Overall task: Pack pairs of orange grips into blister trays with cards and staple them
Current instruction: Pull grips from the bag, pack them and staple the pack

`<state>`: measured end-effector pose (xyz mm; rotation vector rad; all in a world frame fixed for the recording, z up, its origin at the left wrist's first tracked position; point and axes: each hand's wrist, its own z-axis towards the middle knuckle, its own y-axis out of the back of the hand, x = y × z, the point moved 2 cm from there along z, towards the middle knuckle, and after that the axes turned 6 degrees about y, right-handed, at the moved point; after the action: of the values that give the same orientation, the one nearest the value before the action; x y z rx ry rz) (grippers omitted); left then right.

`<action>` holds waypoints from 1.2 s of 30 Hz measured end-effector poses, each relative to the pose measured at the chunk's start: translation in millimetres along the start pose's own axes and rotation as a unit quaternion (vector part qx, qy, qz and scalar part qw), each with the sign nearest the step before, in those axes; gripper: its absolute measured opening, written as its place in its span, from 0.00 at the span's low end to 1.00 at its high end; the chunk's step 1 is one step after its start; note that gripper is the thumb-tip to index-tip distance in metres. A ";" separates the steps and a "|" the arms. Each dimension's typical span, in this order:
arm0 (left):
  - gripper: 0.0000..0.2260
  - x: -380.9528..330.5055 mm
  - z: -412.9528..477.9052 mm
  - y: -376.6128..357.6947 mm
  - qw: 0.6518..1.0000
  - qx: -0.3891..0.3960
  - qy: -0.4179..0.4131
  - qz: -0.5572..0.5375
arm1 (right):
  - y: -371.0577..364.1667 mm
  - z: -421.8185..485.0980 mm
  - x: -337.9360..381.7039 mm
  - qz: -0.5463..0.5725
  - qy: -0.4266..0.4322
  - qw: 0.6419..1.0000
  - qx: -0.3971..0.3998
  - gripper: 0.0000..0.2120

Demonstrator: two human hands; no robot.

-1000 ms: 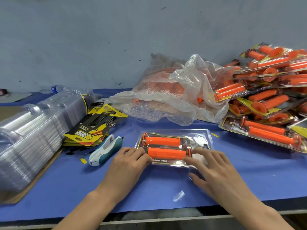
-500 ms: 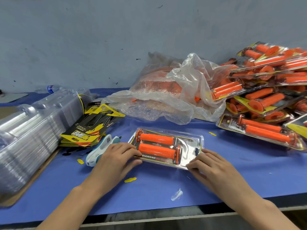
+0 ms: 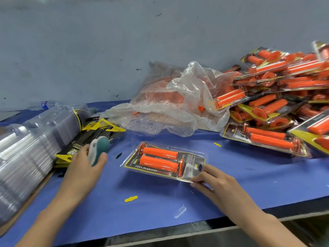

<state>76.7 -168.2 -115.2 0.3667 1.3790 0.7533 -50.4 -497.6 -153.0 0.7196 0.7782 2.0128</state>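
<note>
We see the blister pack [image 3: 191, 165] lying flat on the blue bench [image 3: 240, 177], near the front edge and about midway between the 2 hands. Its long axis runs left to right, the left end turned a little away from us and the right end nearer. The 2 orange grips [image 3: 159, 158] inside lie side by side along that axis, pointing opposite ways: the far one has its flange at the left end, the near one at the right. The card's "FULL DIAMOND" line reads along the near edge.

The right hand [image 3: 219, 182] pinches the pack's near right corner with curled fingertips. The left hand [image 3: 83, 168] is clenched around a white and teal stapler [image 3: 98, 150], teal end up, above the stack of yellow and black cards [image 3: 99, 130]. Left of it lies a stack of clear empty trays [image 3: 30, 148]. A crumpled plastic bag [image 3: 170, 107] sits behind the pack, and finished packs [image 3: 284, 104] are heaped at right.
</note>
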 end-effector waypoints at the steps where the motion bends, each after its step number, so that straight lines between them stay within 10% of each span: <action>1: 0.10 -6.6 -6.0 6.5 0.992 0.029 0.045 -0.113 | 0.5 -0.4 -0.5 0.008 -0.008 1.000 -0.002 0.06; 5: 0.20 -39.1 -57.6 -6.0 0.835 0.379 0.282 -0.284 | 1.9 -3.6 0.0 0.028 -0.045 0.999 -0.008 0.14; 9: 0.25 -61.9 -110.7 -39.6 0.816 0.498 0.227 -0.185 | 3.0 -4.9 2.3 0.029 -0.041 0.999 -0.005 0.14; 36: 0.31 -91.0 -127.7 -95.2 0.813 0.464 0.223 -0.271 | 12.8 -5.3 9.9 0.006 0.046 0.998 0.037 0.06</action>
<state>-22.4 -321.6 -132.4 0.5273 2.1281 -0.4043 -65.3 -496.3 -144.9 0.6788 0.9072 2.0493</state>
